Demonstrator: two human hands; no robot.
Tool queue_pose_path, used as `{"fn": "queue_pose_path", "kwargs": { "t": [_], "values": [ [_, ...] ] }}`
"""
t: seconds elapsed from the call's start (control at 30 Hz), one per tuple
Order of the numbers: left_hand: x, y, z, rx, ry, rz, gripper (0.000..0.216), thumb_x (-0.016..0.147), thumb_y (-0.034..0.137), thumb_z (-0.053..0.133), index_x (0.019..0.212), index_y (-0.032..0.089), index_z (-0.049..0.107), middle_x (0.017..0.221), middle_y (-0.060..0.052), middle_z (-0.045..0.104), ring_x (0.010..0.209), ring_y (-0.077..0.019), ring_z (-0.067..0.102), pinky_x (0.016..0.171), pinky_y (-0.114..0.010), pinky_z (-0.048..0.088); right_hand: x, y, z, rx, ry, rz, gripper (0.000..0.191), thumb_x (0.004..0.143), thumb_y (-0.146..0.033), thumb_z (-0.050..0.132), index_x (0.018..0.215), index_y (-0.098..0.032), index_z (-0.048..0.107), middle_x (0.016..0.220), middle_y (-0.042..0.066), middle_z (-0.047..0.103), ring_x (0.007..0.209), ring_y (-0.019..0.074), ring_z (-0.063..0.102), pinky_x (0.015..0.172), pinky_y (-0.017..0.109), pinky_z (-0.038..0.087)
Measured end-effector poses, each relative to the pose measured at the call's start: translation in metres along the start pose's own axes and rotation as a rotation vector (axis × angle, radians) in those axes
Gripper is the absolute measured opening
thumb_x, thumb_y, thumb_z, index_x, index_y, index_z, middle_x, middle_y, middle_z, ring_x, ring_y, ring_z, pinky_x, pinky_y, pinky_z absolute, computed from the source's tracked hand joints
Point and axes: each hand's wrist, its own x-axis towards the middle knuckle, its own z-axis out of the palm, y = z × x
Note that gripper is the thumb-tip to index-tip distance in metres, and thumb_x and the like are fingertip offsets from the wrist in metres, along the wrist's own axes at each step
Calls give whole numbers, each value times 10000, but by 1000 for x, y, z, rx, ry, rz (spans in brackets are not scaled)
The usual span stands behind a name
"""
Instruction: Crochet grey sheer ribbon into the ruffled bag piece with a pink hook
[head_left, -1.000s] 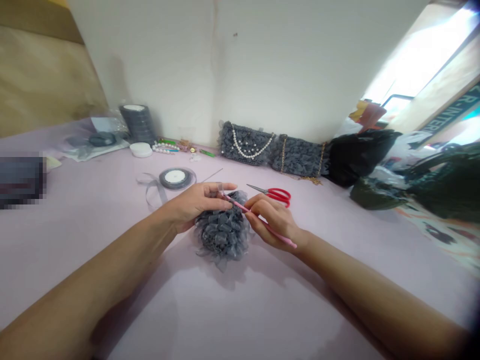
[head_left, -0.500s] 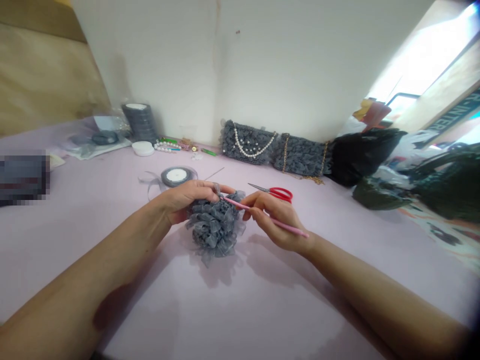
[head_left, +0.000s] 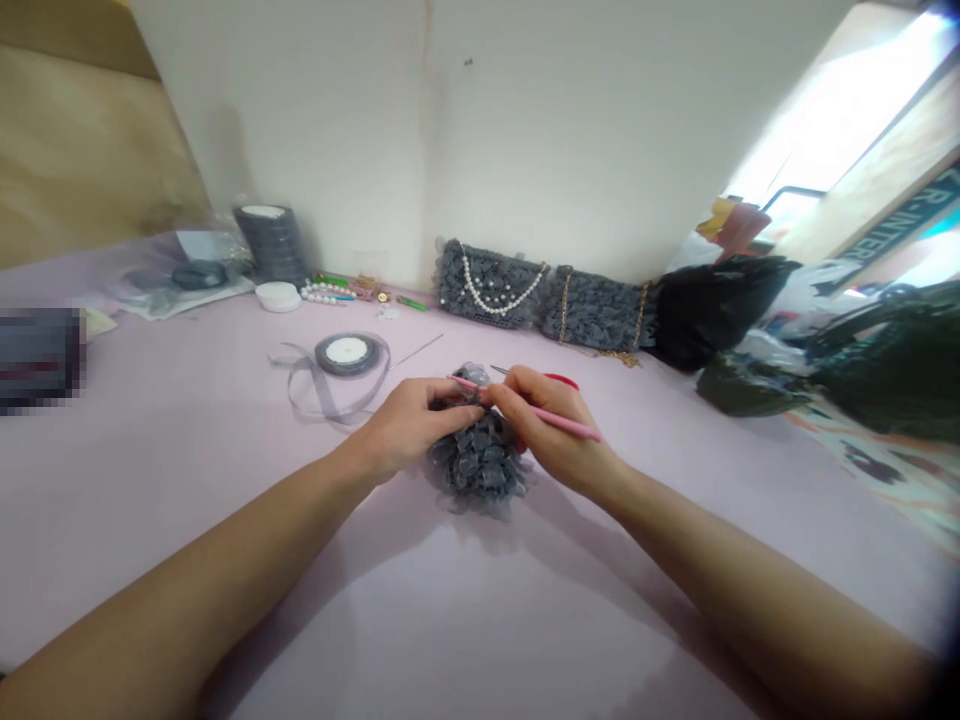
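Observation:
My left hand (head_left: 411, 428) grips the top left of a ruffled grey ribbon piece (head_left: 480, 462) that rests on the lilac table (head_left: 187, 480). My right hand (head_left: 551, 430) pinches a thin pink crochet hook (head_left: 559, 420), whose tip crosses the top of the piece toward my left fingers. Both hands meet over the piece. Red-handled scissors (head_left: 561, 380) lie just behind my right hand, mostly hidden by it.
A grey ribbon spool (head_left: 346, 353) with a loose tail lies behind my left hand. Stacked ribbon rolls (head_left: 271, 243), a white disc (head_left: 278, 296) and pearl beads (head_left: 326, 293) sit near the wall. Two finished grey bags (head_left: 491, 285) and dark bags (head_left: 720, 305) stand at the back right.
Both hands and the grey piece have shifted right and slightly away. The hook now points leftward across the top of the piece, and my right hand covers most of the scissors.

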Motion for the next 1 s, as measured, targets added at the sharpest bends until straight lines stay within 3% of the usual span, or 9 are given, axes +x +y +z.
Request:
{"fn": "queue_pose_path", "kwargs": {
  "t": [0.13,0.33,0.43,0.53,0.6,0.8,1.0],
  "values": [
    [-1,5,-4,367,76,79,307,853,371,640,1063,171,740,1072,-76,725,1034,-244,635,926,-371,452,2,-6,-2,156,-50,112,304,950,-401,507,731,-193,538,517,-43,583,482,113,585,485,219,407],
    [1,18,-32,973,279,328,405,917,449,520,1111,177,749,1050,-115,715,1050,-290,593,995,-467,387,1,-1,0,146,36,-17,322,953,-340,491,665,-198,521,545,-37,581,539,105,556,533,229,420],
    [0,21,-42,812,333,323,498,925,470,520,1286,151,648,1072,-112,710,1045,-268,605,993,-436,404,0,0,0,144,38,-38,319,957,-327,497,666,-198,514,571,-35,573,561,104,534,535,233,408],
    [-1,20,-38,495,233,260,734,890,472,599,1510,150,374,1033,-87,709,979,-223,630,914,-371,457,-1,2,1,181,26,-61,308,958,-331,505,679,-199,514,606,-30,559,579,106,519,524,236,399],
    [-1,19,-33,347,179,213,858,850,452,665,1550,151,269,1057,-90,710,1001,-219,627,908,-356,457,-2,4,1,197,33,-81,300,960,-333,505,693,-197,525,623,-28,550,592,108,519,532,239,406],
    [-5,23,-20,108,112,23,877,836,359,689,1562,193,228,897,-34,719,800,-159,620,744,-286,451,-4,13,1,112,40,-165,289,971,-366,503,747,-191,552,644,-23,544,599,111,488,544,252,374],
    [-7,24,-14,-46,92,-35,965,761,252,762,1554,169,218,688,59,606,642,-101,548,648,-241,391,-4,16,2,57,66,-234,284,985,-376,480,791,-189,570,669,-13,548,613,118,481,579,262,384]
  ]
}}
